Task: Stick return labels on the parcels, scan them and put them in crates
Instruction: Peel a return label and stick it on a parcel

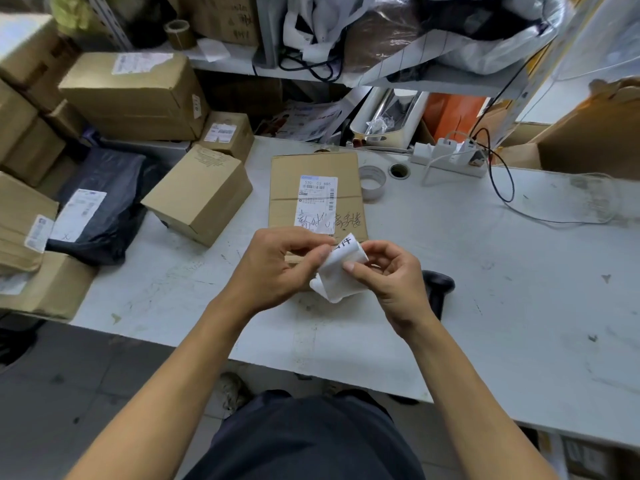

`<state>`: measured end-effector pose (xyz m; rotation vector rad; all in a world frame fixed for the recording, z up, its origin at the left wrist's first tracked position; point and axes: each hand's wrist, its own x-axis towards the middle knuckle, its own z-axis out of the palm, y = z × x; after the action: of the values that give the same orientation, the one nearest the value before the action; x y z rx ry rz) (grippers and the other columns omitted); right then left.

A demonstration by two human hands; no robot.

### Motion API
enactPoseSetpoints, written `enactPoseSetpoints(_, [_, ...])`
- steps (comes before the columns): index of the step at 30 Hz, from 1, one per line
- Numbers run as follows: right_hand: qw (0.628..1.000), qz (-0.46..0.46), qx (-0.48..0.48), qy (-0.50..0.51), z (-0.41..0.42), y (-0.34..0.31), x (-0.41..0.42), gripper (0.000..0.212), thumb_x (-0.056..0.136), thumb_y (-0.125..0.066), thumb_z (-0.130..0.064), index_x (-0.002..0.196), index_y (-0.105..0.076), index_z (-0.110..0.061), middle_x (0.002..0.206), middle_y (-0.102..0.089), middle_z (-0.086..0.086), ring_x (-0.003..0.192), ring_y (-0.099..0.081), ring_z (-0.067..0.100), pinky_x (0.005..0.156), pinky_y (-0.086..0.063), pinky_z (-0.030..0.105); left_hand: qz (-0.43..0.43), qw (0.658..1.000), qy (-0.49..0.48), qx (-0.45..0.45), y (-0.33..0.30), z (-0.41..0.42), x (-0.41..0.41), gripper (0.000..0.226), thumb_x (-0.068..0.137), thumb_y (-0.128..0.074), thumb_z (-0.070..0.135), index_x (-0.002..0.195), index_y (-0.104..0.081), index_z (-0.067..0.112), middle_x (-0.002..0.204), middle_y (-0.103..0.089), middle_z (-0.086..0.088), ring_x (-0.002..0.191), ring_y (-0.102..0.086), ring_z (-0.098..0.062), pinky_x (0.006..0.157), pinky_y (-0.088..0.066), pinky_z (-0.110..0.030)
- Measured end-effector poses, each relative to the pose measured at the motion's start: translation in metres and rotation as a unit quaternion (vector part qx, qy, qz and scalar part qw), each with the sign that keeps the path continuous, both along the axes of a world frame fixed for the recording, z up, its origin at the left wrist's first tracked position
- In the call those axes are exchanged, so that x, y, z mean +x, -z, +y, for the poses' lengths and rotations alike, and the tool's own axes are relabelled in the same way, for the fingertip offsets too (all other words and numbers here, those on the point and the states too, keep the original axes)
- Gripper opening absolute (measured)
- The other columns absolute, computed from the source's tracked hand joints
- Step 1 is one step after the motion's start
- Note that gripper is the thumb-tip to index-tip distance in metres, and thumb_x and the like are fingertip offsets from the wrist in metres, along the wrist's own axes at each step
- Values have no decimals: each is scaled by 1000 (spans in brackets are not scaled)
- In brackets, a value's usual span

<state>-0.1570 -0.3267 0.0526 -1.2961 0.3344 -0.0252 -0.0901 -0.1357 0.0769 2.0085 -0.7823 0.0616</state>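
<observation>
Both hands meet above the near part of the worktop and hold one white return label between them. The left hand has its fingers curled and pinches the left edge of the label with thumb and fingertips. The right hand is also curled, and its thumb and forefinger pinch the right side of the label. The label is bent and partly rolled, with some black print showing at its top corner.

Just behind the hands lies a flat cardboard parcel on the worktop, and I take it as the landmark. It carries a white shipping label with barcodes and handwriting across its lower part. The return label is in the air over the near edge of this parcel and does not touch it as far as I can see.

To the near right of the parcel, partly hidden behind the right hand, a black barcode scanner rests on the worktop. Right of the parcel's far end stands a roll of tape, and further right a white power strip with cables. Left of the parcel sits a small brown box, tilted, and beyond it a black poly mailer with a white label and a pile of cardboard boxes.
</observation>
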Motion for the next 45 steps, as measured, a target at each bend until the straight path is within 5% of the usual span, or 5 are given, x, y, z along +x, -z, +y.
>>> enactPoseSetpoints(18, [999, 19, -41, -16, -6, 16, -2, 29, 68, -88, -19, 86, -67, -9, 81, -73, 2, 78, -69, 18, 73, -56, 31, 71, 990, 77, 95, 19, -11, 0, 31, 104, -48, 28, 99, -75, 14, 85, -69, 4, 77, -61, -18, 66, -49, -41])
enactPoseSetpoints(28, [997, 19, -35, -69, -13, 26, -10, 41, 58, -78, -34, 85, -61, -8, 74, -61, -5, 69, -55, 9, 60, -45, 20, 336, 919, -187, -85, 32, -5, 17, 33, 107, -48, 25, 89, -75, 14, 80, -75, -1, 78, -67, -17, 73, -53, -29])
enactPoseSetpoints(37, [900, 245, -359, -22, -29, 66, -20, 32, 68, -78, -30, 84, -56, -12, 74, -62, -3, 65, -55, 14, 59, -44, 32, -334, 909, -151, 200, 68, 18, 63, 17, 95, -70, 31, 86, -77, 18, 107, -72, -8, 95, -62, -30, 74, -42, -38])
enactPoseSetpoints(41, [857, 260, -436, -82, -26, 84, -15, 57, 70, -83, -45, 112, -54, -20, 104, -58, -4, 92, -60, 17, 79, -54, 37, -231, 942, -45, 241, 87, 28, 55, 21, 89, -71, 48, 94, -79, 29, 132, -64, -7, 121, -56, -33, 92, -41, -43])
enactPoseSetpoints(45, [911, 138, -380, 78, -13, 74, 5, 49, 92, -68, -39, 134, -52, -18, 126, -47, -4, 115, -53, 16, 101, -46, 35, -62, 971, -51, 225, 82, 39, 49, 51, 80, -64, 71, 117, -75, 37, 159, -37, -1, 147, -27, -27, 108, -29, -49])
